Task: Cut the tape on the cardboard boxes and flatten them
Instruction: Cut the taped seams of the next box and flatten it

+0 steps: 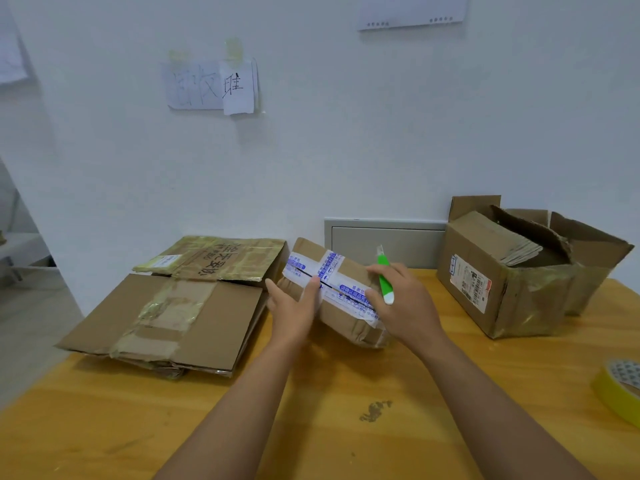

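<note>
Head view, box in hand: A small box sat tilted near the table centre, between both hands, bound with white-and-blue tape.
Tape state: A dark slit ran along the top seam through the tape; it appeared cut there. Whether the end strips were cut could not be told.
Left hand: Palm lay against the box's near-left side, fingers mostly straight, thumb laid on the tape beside the slit. It pressed rather than gripped.
Right hand: Fingers were curled round a green knife, its tip pointing up and away from the box; the hand also rested against the box's right end.
Flat stack: Several flattened boxes lay piled at the left, just beside the small box. Judged done.
Open box: Stood at the right, well apart, flaps up, cardboard pieces inside. Judged still to be flattened.
Tape roll: Yellow, at the right edge.
Progress: Roughly midway; the small box needed opening and flattening.
</note>
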The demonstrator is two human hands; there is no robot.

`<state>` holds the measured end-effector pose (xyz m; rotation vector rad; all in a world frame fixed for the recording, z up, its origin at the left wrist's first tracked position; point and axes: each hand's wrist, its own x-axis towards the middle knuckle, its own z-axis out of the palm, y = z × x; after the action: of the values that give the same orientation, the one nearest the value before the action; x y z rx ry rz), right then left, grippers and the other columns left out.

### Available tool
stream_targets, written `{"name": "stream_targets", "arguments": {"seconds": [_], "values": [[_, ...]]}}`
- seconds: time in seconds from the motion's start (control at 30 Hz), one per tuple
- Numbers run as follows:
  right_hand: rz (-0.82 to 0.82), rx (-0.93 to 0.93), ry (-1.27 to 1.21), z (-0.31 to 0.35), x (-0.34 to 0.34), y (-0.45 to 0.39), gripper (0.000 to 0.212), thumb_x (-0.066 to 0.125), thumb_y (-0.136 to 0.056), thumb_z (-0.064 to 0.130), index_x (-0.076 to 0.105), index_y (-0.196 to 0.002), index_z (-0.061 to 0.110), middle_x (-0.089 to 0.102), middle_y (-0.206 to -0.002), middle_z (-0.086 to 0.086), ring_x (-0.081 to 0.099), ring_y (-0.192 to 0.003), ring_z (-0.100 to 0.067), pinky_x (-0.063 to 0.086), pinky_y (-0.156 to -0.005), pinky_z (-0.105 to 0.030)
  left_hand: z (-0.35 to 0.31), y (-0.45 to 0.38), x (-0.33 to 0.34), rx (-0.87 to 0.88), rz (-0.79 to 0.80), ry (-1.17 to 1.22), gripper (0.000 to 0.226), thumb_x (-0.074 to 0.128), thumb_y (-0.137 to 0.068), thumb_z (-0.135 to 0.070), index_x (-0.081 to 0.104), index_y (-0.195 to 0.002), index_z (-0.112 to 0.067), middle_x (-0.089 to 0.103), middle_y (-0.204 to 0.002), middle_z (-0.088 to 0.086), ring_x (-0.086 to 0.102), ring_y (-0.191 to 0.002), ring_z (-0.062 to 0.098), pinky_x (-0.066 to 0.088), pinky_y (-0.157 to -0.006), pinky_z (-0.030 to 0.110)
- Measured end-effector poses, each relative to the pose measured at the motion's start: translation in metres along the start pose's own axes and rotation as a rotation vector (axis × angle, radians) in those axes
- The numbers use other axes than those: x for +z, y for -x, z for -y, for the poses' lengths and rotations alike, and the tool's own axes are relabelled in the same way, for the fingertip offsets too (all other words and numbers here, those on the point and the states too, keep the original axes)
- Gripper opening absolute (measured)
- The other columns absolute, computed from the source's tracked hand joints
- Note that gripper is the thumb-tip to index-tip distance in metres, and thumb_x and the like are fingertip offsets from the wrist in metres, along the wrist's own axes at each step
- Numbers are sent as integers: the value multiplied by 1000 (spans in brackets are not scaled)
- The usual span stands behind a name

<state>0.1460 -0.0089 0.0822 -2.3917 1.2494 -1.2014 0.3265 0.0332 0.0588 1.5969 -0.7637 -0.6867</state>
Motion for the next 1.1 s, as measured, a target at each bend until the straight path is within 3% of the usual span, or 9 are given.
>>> {"name": "stream_targets", "arguments": {"seconds": [0.1, 0.3, 0.4, 0.47, 0.57, 0.67, 0.83, 0.97, 1.1], "values": [[-38, -36, -6, -2, -3, 5, 33, 63, -91, 20, 61, -125, 21, 59, -118, 1, 50, -91, -6, 40, -62, -11, -4, -9, 3, 15, 12, 67, 110, 70, -73, -60, 1, -156, -38, 26, -156, 8, 48, -127, 28, 50, -98, 49], [-311, -106, 162, 12, -14, 6, 41, 48, -95, 35, 58, -130, 17, 64, -105, -4, 58, -64, -17, 51, -43, -31, -36, 1, -7, 410, -35, -117, 87, 76, -80, -31, 26, -150, -28, 33, -141, -5, 45, -115, 8, 42, -80, 21], [-416, -176, 34, 21, -21, -2, 49, 43, -94, 37, 52, -136, 14, 67, -101, -4, 62, -68, -19, 52, -48, -33, -44, 19, -8, 612, 31, -269, 79, 76, -80, -18, 25, -138, -36, 28, -130, -12, 49, -100, -6, 45, -64, 7], [-428, -193, -113, 25, -23, -5, 47, 41, -97, 37, 50, -138, 16, 70, -100, -4, 66, -75, -17, 55, -55, -36, -39, 29, -8, 740, 95, -315, 74, 73, -77, -14, 27, -129, -39, 31, -126, -12, 50, -106, -1, 50, -75, 11], [-294, -77, -422, 35, -25, -8, 37, 40, -99, 43, 54, -131, 31, 71, -100, 2, 68, -80, -12, 57, -66, -41, -25, 35, -5, 843, 179, -309, 69, 68, -73, -14, 33, -128, -33, 37, -132, -8, 45, -123, 7, 44, -97, 21], [-140, 51, -623, 43, -27, -12, 27, 43, -100, 40, 69, -92, 40, 71, -110, 3, 67, -95, -13, 54, -85, -48, -20, 40, -3, 874, 118, -308, 61, 68, -73, -10, 41, -122, -31, 44, -126, -15, 42, -120, -9, 33, -96, 6], [-36, 127, -795, 47, -35, -16, 23, 47, -102, 29, 68, -102, 20, 66, -75, -8, 68, -91, -25, 52, -88, -56, -13, 37, -9, 871, 5, -371, 58, 73, -74, -17, 48, -126, -24, 39, -131, -15, 32, -128, -10, 24, -96, -1], [81, 115, -748, 48, -37, -22, 23, 51, -100, 31, 72, -104, 23, 71, -90, -8, 68, -94, -27, 53, -86, -56, -11, 35, -16, 814, -13, -384, 65, 67, -71, -29, 47, -132, -19, 42, -130, -5, 39, -106, -12, 36, -80, 1], [175, 47, -690, 51, -35, -24, 19, 51, -98, 32, 69, -105, 32, 69, -101, -13, 66, -97, -27, 54, -85, -55, -10, 32, -21, 715, -11, -306, 73, 75, -76, -21, 38, -139, -19, 45, -128, -10, 47, -113, 3, 45, -90, 19]]}}
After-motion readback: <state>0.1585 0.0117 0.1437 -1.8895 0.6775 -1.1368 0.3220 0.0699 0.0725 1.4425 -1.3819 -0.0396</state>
